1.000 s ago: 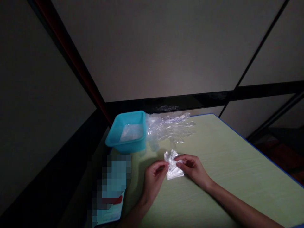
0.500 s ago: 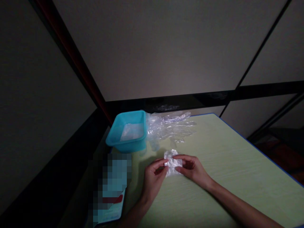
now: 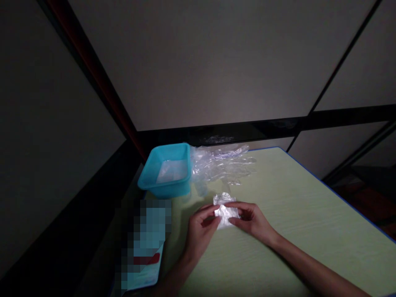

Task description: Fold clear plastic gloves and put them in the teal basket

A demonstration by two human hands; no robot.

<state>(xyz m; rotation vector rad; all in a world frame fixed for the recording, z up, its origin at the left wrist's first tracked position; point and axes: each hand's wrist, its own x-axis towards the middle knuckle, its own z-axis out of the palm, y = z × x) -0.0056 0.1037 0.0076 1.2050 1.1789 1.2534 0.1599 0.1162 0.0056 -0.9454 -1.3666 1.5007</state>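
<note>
Plastic [image 3: 225, 213], folded small, sits between left hand [image 3: 201, 226] and right hand [image 3: 253, 219], near the turquoise basket [image 3: 169, 191]. I see both grasping it, fingertips spread wider than a second ago: flattening, I judge.

Squarish bundle of crinkled clear plastic [image 3: 225, 213]: near edge now slightly farther from the person.
Left fingers [image 3: 210, 209]: parted wider.
Right fingers [image 3: 239, 223]: likewise spread.
</note>
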